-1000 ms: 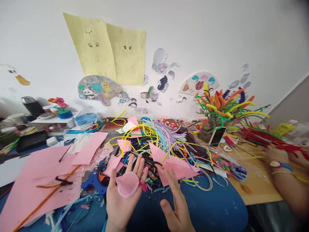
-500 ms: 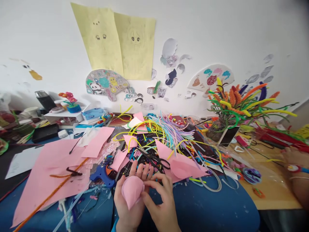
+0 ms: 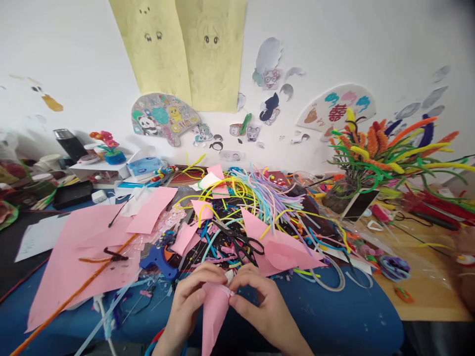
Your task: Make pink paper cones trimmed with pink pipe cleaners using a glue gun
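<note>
Both hands are up close to the body, over the near edge of the blue tabletop (image 3: 345, 306), with forearms coming in from the bottom and angling toward each other. Left hand (image 3: 187, 299) has its fingers curled over the far side of a pink paper cone (image 3: 215, 314), with the thumb pressed on the near side. Right hand (image 3: 261, 296) is bent at the wrist, thumb and index pinching the cone's ruffled rim, knuckles up. So yeah, both are gripping it, left around the body, right just on the edge.

Cone's wide end is up and away from the person, narrow end down toward them. Long axis runs nearly straight down the view, leaning a bit left at the bottom. Can't see the very tip, the bottom edge cuts it off. The inside is turned away too, and the left fingertips are mostly tucked behind it. There's a small white bit (image 3: 229, 276) poking up between the hands, too small for me to make out.

Just beyond are black-handled scissors (image 3: 243, 247), blades half lost in the pipe cleaner pile (image 3: 256, 198). Far right, another person's wrist (image 3: 466, 277) is blurry and chopped off by the frame.
</note>
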### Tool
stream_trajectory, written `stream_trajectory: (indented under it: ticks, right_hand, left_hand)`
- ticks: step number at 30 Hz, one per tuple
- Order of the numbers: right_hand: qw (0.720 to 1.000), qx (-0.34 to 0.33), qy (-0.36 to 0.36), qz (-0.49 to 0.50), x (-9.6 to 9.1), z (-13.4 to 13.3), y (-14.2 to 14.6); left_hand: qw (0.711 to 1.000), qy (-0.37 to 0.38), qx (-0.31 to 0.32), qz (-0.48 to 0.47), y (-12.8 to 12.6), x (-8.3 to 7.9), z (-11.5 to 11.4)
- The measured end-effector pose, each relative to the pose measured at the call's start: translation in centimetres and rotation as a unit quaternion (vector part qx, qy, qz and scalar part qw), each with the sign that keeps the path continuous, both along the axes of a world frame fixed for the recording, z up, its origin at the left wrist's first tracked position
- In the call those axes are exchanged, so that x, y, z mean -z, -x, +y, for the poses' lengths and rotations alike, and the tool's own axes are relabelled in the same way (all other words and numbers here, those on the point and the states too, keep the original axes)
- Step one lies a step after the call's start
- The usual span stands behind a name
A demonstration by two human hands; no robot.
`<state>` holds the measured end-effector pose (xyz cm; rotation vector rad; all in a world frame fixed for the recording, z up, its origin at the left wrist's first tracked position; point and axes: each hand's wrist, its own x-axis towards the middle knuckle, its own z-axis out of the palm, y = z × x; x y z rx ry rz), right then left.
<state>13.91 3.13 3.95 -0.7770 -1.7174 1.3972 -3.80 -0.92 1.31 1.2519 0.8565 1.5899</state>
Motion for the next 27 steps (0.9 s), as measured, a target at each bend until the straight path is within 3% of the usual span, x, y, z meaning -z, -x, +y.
stream_trajectory:
  ticks: [3, 8, 17, 27]
  right_hand:
    - [0.997, -0.012, -0.065, -0.029, -0.5, 0.3, -0.3]
    - [0.984, -0.022, -0.171, -0.052, -0.4, 0.8, -0.2]
    - [0.947, -0.005, -0.303, -0.102, 1.4, 1.3, -0.2]
    - [0.932, -0.012, -0.335, -0.138, 2.7, 0.8, -0.9]
  left_hand:
    - [0.994, -0.03, 0.021, 0.101, 0.7, -0.4, -0.3]
    - [0.965, -0.048, -0.004, 0.259, 0.9, -1.2, -0.1]
    - [0.931, -0.122, -0.018, 0.342, 1.5, 0.2, 0.9]
    - [0.888, -0.221, -0.063, 0.398, 1.9, 1.1, 0.9]
